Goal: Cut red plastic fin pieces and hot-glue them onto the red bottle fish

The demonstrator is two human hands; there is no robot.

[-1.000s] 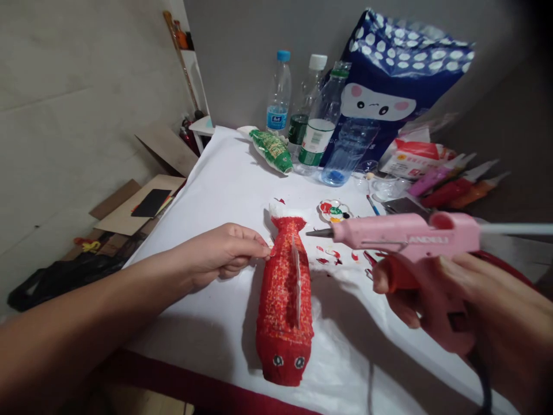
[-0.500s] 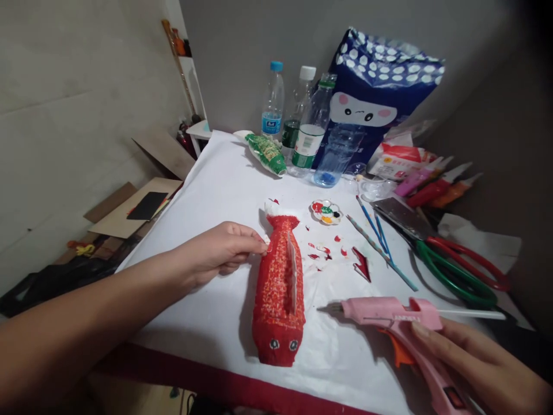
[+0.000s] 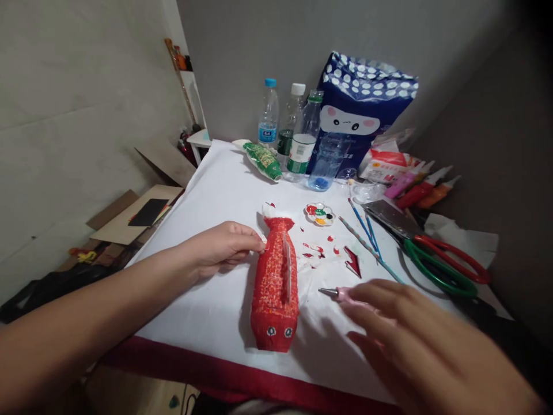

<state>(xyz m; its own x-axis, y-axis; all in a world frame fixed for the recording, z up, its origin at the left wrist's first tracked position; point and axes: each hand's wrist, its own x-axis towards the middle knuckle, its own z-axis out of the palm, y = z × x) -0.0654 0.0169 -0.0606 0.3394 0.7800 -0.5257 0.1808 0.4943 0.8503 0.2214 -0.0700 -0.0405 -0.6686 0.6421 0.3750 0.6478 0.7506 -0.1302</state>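
Observation:
A red painted fish model (image 3: 276,276) lies on the white-covered table, its eyes toward me and a pale fin standing along its back. My left hand (image 3: 231,245) is closed in a pinch at the fish's left side, with a small white piece (image 3: 263,237) just showing at its fingertips. Over the pink glue gun (image 3: 344,294) hovers my right hand (image 3: 415,328), open, its fingers stretched out and slightly blurred. That hand hides most of the gun; the metal nozzle points at the fish.
Red scraps (image 3: 315,251) and a paint palette (image 3: 319,214) lie right of the fish. Brushes (image 3: 367,248), large scissors (image 3: 440,271) and paint tubes (image 3: 415,196) sit farther right. Plastic bottles (image 3: 301,153), a green fish model (image 3: 262,160) and a blue bag (image 3: 349,138) stand behind.
My right hand has let go of the glue gun's grip and moved left over it, fingers spread. My left hand stays at the fish's side. The whole view has shifted slightly.

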